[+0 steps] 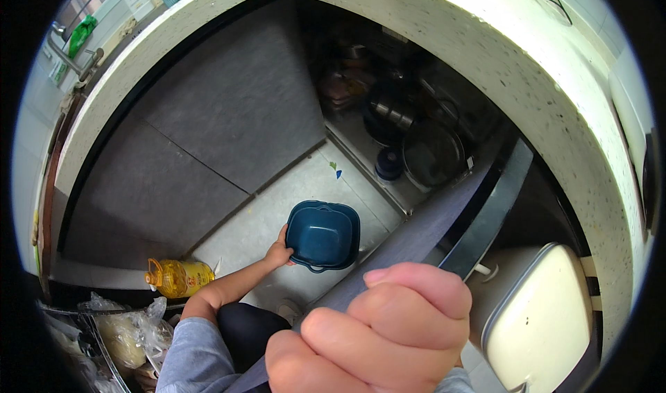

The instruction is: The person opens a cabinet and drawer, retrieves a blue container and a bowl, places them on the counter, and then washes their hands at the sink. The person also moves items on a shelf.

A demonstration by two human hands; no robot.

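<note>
My left hand (279, 252) grips the left rim of a dark blue plastic basin (320, 234), its thumb at the edge. Rounded-square in shape, the basin is held over the tiled floor and what shows of its inside is bare; an inner rim suggests a second one nested in it, but I cannot tell. Close to the camera, my right hand (374, 330) is curled over the edge of an open cabinet door (406, 242). Behind that door, the cabinet's shelf holds a dark lidded pan (433, 151) and a dark blue jar (389, 163).
A bottle of yellow cooking oil (182, 278) stands at left, above a rack of plastic bags (135, 336). A cream bin (541, 325) is at right. The stone counter edge (468, 60) curves overhead. A green scrap (333, 165) and a blue scrap (338, 174) lie on the floor.
</note>
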